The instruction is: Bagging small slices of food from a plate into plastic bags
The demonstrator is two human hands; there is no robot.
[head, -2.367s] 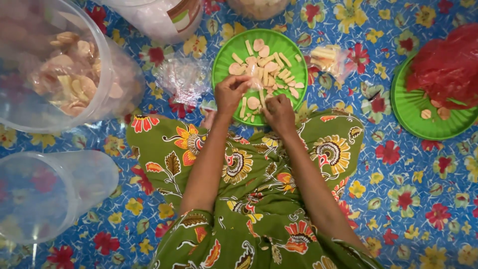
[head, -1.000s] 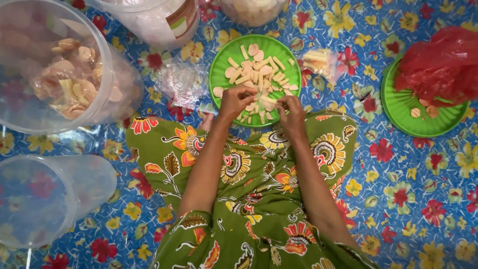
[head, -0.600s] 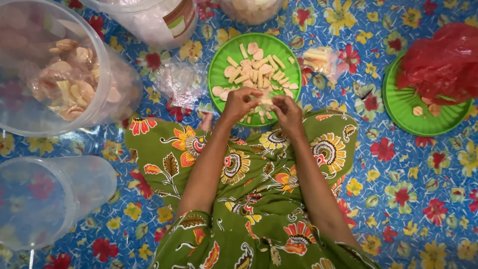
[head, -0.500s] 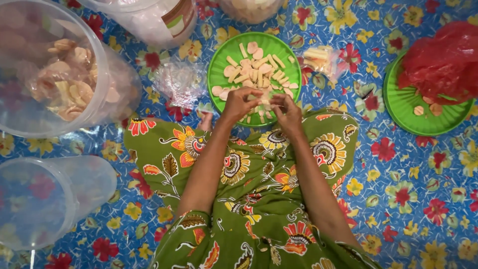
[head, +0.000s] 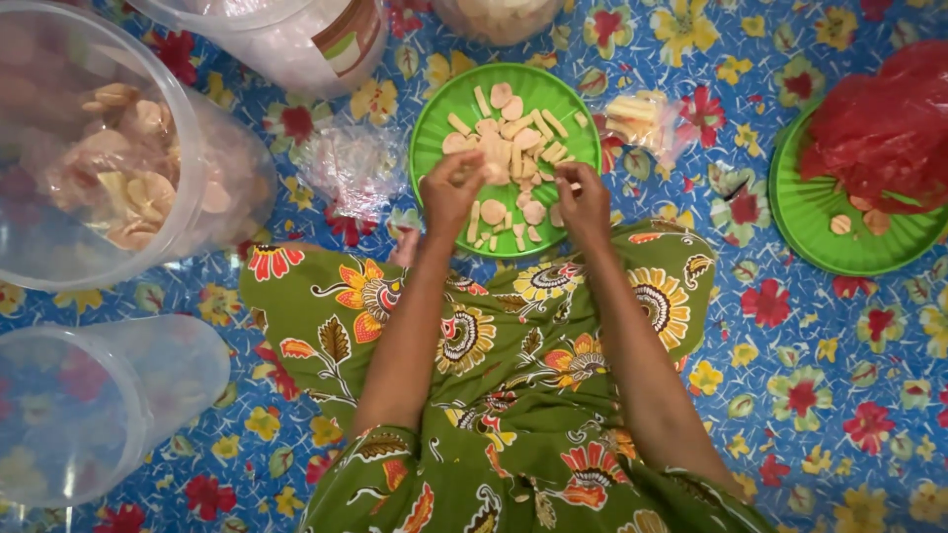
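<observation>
- We see a pale cracker piece [head: 486,172] over the green plate [head: 434,128], its long axis too small to tell.
- Our left hand [head: 451,192] pinches it, fingers together.
- Our right hand [head: 585,200] hovers curled at the plate's near edge; grip unclear.

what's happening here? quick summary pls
A person sits on a flowered mat with both hands over a green plate of pale cracker pieces. The left hand pinches a piece at its fingertips; the right hand rests at the plate's near edge among the pieces. A clear tub of round crackers sits to the left, and a second green plate with a red bag to the right.
</observation>
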